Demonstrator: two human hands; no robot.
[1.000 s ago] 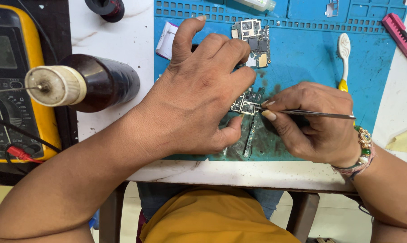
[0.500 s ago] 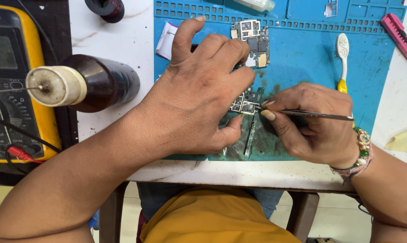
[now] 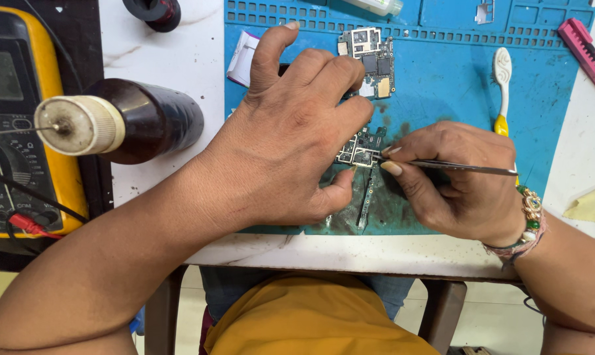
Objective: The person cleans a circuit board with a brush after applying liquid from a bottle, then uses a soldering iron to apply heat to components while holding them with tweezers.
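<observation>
A: Quick pass. Where's the work piece?

B: Small circuit board [image 3: 360, 150] on the blue repair mat [image 3: 442, 92], near the mat's front edge. Left hand [image 3: 297, 131] lies flat over it, fingers spread, thumb tip pressing just beside the board's lower edge. A pinning hold, nothing gripped.

A: Right hand?

B: Right hand [image 3: 455, 187] is closed in a pinch on thin metal tweezers [image 3: 455, 167], thumb and forefinger near the tip end. Can't tell whether the tips have anything between them (too small).

A: Key relation?

B: Tweezers' long axis runs nearly level, left to right, tip pointing left and touching the board's right edge. So the board lies straight left of the grip, and the left hand covers its far side. Right hand does the fine work; left is on top of the board.

A: Counts?

B: Two circuit boards: the one under the hands and a second board [image 3: 371, 60] farther back on the mat. One pair of tweezers, one toothbrush [image 3: 502, 82], one dark brown bottle [image 3: 136, 121] lying on its side, one yellow multimeter [image 3: 21, 118], one pink tool [image 3: 590, 47] at the far right.
</observation>
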